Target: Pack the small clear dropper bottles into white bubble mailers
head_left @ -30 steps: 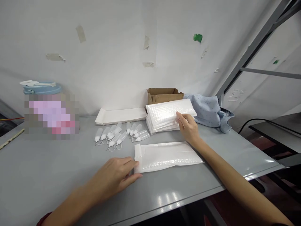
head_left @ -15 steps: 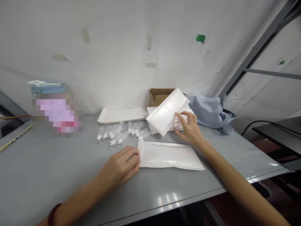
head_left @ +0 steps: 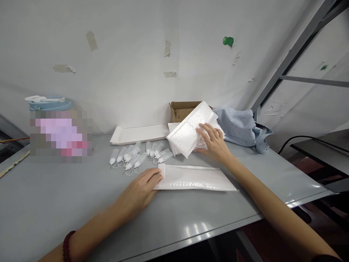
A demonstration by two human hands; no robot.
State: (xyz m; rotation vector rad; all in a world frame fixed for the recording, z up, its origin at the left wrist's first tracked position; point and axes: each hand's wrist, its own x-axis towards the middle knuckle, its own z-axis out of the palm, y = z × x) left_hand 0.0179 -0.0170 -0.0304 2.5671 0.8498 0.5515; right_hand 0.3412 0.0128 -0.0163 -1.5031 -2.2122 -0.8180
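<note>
A white padded envelope [head_left: 193, 178] lies lengthwise on the grey table, and my left hand [head_left: 145, 185] pinches its flap end. Behind it is a pile of white bubble envelopes [head_left: 188, 131], the top one tilted across the others. My right hand [head_left: 214, 143] rests at the pile's right side, fingers on the top envelope's edge and thumb low beside it. Several small clear squeeze bottles [head_left: 131, 156] with white tips lie left of the pile. A flat white envelope stack [head_left: 141, 134] is behind the bottles.
An open cardboard box [head_left: 181, 111] stands behind the pile against the wall. Light blue cloth [head_left: 237, 127] is bunched at its right. At the back left are a blue-lidded container [head_left: 50, 104] and a blurred pink item [head_left: 61, 134]. A metal frame [head_left: 286, 62] rises at right.
My right hand has closed in on the tilted envelope and now touches it. My left hand has taken hold of the near envelope's flap end and shifted it slightly. The view has moved a little.
</note>
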